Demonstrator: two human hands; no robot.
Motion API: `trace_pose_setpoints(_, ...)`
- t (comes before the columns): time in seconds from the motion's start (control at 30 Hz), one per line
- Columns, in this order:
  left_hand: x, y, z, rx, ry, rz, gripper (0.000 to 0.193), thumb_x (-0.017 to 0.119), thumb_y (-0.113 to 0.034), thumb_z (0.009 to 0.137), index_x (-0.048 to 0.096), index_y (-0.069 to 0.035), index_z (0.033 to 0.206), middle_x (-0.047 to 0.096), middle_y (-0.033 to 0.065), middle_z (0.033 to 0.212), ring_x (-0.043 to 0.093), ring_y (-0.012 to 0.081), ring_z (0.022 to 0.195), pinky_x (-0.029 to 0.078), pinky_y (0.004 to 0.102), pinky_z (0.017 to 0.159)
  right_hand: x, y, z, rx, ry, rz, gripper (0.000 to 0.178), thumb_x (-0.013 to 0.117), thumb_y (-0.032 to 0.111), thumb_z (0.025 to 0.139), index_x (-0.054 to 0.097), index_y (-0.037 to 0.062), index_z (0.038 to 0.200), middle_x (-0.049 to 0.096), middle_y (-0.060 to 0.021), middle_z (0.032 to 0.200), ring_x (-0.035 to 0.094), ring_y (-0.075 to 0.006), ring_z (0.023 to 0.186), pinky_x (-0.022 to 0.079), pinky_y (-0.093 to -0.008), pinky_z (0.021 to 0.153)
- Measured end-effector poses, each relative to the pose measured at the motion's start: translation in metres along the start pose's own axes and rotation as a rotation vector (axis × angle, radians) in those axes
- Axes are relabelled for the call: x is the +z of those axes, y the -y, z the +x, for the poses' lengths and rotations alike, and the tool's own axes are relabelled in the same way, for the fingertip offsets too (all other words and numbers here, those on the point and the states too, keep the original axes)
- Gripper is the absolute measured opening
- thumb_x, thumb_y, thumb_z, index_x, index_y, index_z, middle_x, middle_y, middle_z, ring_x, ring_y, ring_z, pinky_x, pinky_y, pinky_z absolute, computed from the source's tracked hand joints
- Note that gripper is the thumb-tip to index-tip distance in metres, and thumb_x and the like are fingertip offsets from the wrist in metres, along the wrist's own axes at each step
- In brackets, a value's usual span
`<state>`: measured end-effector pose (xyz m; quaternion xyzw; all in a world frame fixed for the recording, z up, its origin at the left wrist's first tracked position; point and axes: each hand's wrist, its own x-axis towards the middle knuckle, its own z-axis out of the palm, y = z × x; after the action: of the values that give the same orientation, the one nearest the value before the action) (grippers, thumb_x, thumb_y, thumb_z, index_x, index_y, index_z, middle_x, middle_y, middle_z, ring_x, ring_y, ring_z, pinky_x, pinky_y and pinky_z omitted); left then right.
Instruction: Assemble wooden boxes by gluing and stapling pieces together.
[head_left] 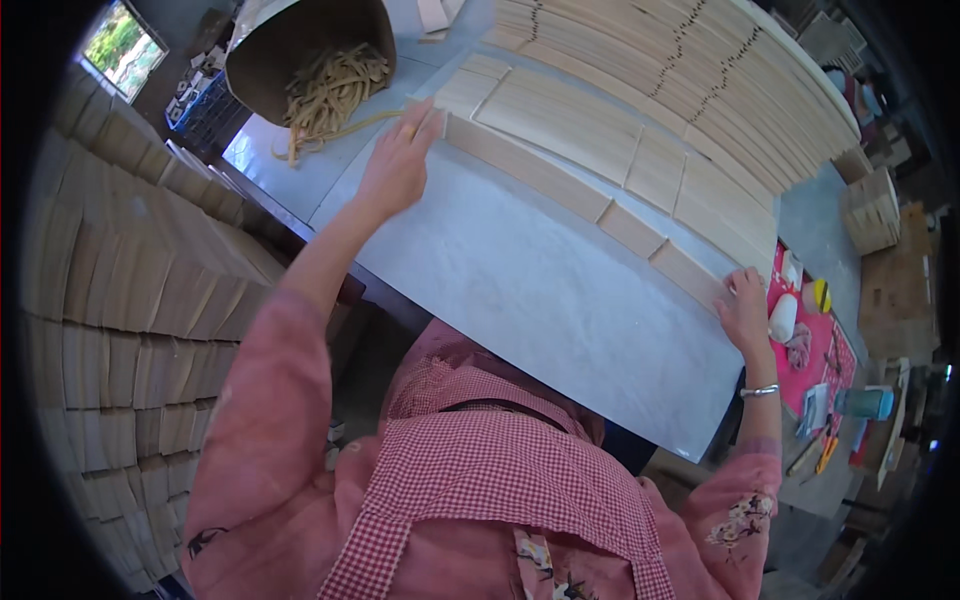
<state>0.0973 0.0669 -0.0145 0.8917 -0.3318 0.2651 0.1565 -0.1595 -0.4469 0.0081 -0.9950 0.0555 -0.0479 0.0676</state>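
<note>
1. We see the wooden strip [540, 175] upright on the surface [500, 270], alongside flat panels [565, 115].
2. Our left hand's [393, 165] fingers [430, 120], slightly bent, meet its left end; we cannot tell how firmly.
3. Our right hand's [743, 312] curl round its right end.

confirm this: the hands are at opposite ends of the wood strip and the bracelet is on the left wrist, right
The bracelet is on the right wrist, as the head view shows. The left hand and right hand are indeed at opposite ends of the wood strip.
</note>
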Motion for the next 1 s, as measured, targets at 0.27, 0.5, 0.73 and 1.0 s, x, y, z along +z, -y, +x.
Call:
trace_pose_setpoints(0.27,0.002,0.057,0.043,0.005,0.468,0.300,0.009,0.058,-0.013,0.090,0.064,-0.013,0.097,0.068,0.0083,0.105,0.063,0.0355,0.099,0.048,0.0455,0.087,-0.026,0.023,-0.017,0.103,-0.036,-0.056,0.017,0.068,0.010,0.084,0.056,0.0067,0.096,0.063,-0.0121,0.087,0.062,-0.0336,0.081,0.050,-0.0422,0.075)
trace_pose_setpoints(0.5,-0.034,0.034,0.002,0.065,0.603,0.153,0.013,0.057,-0.013,0.090,0.061,-0.007,0.100,0.067,0.0141,0.098,0.062,0.0354,0.095,0.050,0.0455,0.082,-0.009,0.056,-0.032,0.157,-0.197,-0.032,0.017,0.065,0.008,0.086,0.059,0.0075,0.102,0.066,-0.0125,0.083,0.063,-0.0345,0.073,0.050,-0.0422,0.067)
trace_pose_setpoints(0.73,-0.034,-0.011,-0.018,-0.045,0.606,0.033,0.024,0.053,-0.011,0.091,0.060,-0.006,0.114,0.068,0.0172,0.095,0.065,0.0368,0.092,0.052,0.0443,0.079,0.010,0.111,-0.027,0.203,-0.086,0.035,0.022,0.064,0.008,0.086,0.064,0.0063,0.108,0.069,-0.0139,0.083,0.064,-0.0360,0.067,0.051,-0.0434,0.062)
trace_pose_setpoints(1.0,-0.046,-0.018,0.001,-0.553,0.790,-0.565,0.041,0.053,-0.010,0.090,0.054,-0.007,0.130,0.062,0.0151,0.091,0.060,0.0240,0.068,0.053,0.0362,0.062,-0.001,0.174,-0.020,0.318,0.193,0.896,0.016,0.069,0.010,0.084,0.066,0.0033,0.099,0.068,-0.0141,0.082,0.065,-0.0350,0.068,0.051,-0.0425,0.063)
